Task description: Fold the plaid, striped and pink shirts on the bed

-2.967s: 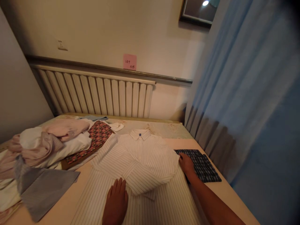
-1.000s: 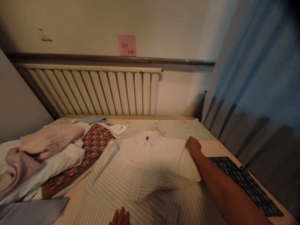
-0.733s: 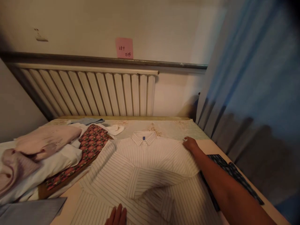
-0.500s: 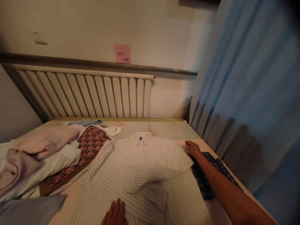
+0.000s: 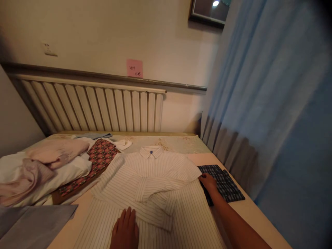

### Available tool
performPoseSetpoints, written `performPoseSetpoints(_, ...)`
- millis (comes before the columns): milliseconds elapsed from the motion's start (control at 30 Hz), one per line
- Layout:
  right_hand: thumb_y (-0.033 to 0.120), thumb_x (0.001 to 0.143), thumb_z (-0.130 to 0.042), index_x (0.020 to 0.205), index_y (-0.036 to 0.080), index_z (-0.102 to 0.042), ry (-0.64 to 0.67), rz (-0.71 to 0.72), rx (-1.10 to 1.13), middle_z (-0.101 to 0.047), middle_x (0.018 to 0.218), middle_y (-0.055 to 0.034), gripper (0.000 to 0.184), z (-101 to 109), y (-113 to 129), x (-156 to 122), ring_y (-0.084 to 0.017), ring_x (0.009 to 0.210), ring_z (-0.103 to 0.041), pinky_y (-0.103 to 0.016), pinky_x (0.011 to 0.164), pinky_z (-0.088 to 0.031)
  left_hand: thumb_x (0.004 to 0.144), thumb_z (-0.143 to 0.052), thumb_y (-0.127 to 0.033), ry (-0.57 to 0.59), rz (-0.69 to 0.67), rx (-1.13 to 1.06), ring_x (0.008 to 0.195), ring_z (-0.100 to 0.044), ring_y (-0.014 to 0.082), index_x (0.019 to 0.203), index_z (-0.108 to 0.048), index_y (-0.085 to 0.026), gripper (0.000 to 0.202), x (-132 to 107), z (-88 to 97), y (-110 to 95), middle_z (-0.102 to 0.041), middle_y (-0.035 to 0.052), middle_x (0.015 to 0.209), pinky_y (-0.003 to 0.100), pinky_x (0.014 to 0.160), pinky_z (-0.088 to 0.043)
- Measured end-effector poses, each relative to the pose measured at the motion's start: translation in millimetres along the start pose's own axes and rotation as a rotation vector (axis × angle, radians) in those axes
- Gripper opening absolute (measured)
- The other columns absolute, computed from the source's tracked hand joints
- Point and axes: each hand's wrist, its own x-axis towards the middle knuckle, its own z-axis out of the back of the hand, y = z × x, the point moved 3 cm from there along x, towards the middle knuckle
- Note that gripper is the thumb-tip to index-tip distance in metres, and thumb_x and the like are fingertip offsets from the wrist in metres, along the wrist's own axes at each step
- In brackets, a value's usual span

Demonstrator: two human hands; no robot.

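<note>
A white shirt with thin dark stripes (image 5: pixel 153 169) lies spread in front of me, its collar at the far end. Both sleeves are folded inward across its front, their cuffs overlapping near the middle. My left hand (image 5: pixel 125 228) rests flat on the lower left part of the shirt, fingers stretched out. At the shirt's right edge, by the folded shoulder corner, my right hand (image 5: pixel 209 183) has its fingers closed on the cloth. Beneath and beyond that hand is a folded dark checked cloth (image 5: pixel 225 185).
To the left lie a heap of pale clothes (image 5: pixel 57 152), a red patterned cloth (image 5: pixel 101 155) and a grey folded cloth (image 5: pixel 36 223). A radiator (image 5: pixel 103 107) stands behind the bed (image 5: pixel 181 141). A blue curtain (image 5: pixel 249 103) hangs along the right side.
My right hand has come down and nearer along the shirt's right edge to its folded corner. The left hand stays flat on the shirt. The view has shifted slightly.
</note>
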Motion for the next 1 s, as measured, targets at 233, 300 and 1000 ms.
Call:
performPoseSetpoints(233,0.029,0.087,-0.044,0.084,0.018,-0.066,-0.060,0.036,0.013,-0.071,0.081,-0.0089,0.025,-2,23,1,-0.020,0.074,-0.065,-0.026,0.060,-0.040,0.087,-0.041,-0.020,0.054,0.015,-0.041,0.129,-0.046,0.0253,0.125,-0.061,-0.015,0.043,1,11.5,-3,-0.058,0.0097,0.135,0.042,0.104,-0.037)
performPoseSetpoints(300,0.025,0.088,-0.040,0.085,0.018,-0.065,-0.097,0.094,-0.003,-0.069,0.081,-0.0087,0.026,-2,25,-4,-0.020,0.076,-0.063,-0.027,0.065,-0.040,0.087,-0.040,-0.020,0.083,0.038,-0.046,0.130,-0.045,0.0247,0.125,-0.060,-0.016,0.043,3,13.9,-4,-0.057,0.0097,0.135,0.042,0.105,-0.036)
performPoseSetpoints(1000,0.007,0.083,-0.040,0.108,0.020,-0.063,-0.154,0.455,-0.060,-0.059,0.095,-0.0087,0.037,-18,-13,-38,-0.022,0.096,-0.052,-0.031,0.089,-0.039,0.089,-0.042,-0.021,0.043,0.030,-0.068,0.130,-0.046,0.0239,0.126,-0.059,-0.015,0.041,-2,14.6,-2,-0.058,0.0087,0.134,0.042,0.106,-0.036)
